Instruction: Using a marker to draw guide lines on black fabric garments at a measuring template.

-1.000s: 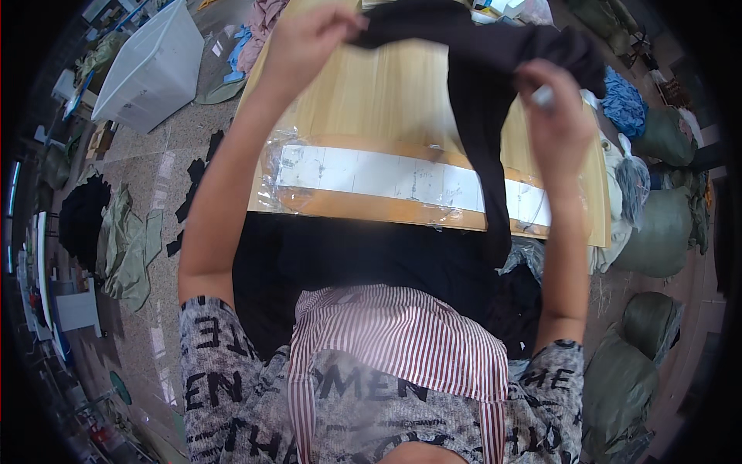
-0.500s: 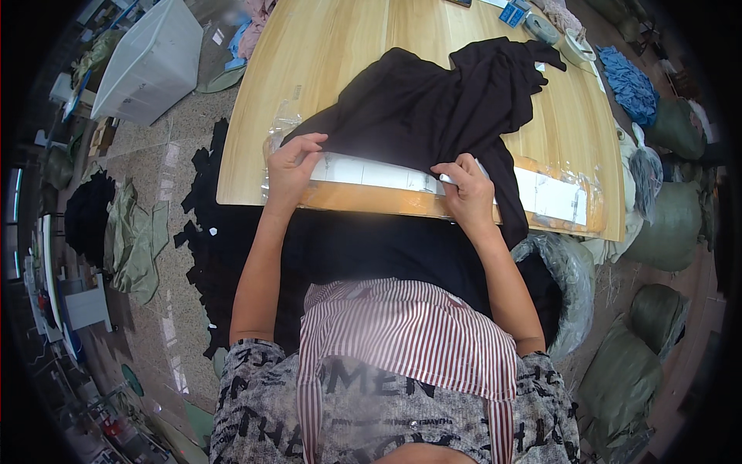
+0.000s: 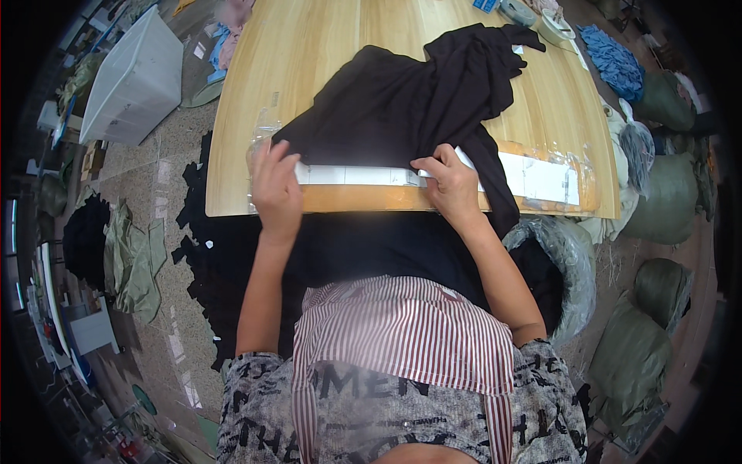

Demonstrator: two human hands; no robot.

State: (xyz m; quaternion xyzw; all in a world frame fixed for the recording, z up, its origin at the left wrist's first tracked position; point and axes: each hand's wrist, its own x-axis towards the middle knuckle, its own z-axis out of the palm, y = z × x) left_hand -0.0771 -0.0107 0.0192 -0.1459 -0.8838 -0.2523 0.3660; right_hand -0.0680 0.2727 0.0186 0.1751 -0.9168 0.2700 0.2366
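A dark, nearly black piece of fabric [image 3: 363, 108] lies on the wooden table, its near edge along a white marked strip [image 3: 355, 176] fixed at the table's front. My left hand [image 3: 278, 189] is at the left end of that edge, slightly blurred, fingers lifted and apart. Nothing shows between them. My right hand [image 3: 452, 185] is closed in a pinch at the near edge, holding a slim white pen-like stick. Whether it also grips the fabric I cannot tell. Folds of the fabric drop over the table edge beside my right wrist.
Orange tape [image 3: 355, 198] borders the table [image 3: 239, 155] in front. At its far right are a tape roll [image 3: 516, 12] and a white bowl [image 3: 556, 27]. More dark cloth [image 3: 355, 243] hangs below the edge. A white bin [image 3: 135, 81] stands left; stuffed green sacks [image 3: 661, 201] lie right.
My left hand has let go of the fabric's edge and drawn slightly back, its fingers opening. My right hand keeps its pinch on the white stick. The whole view has shifted a little.
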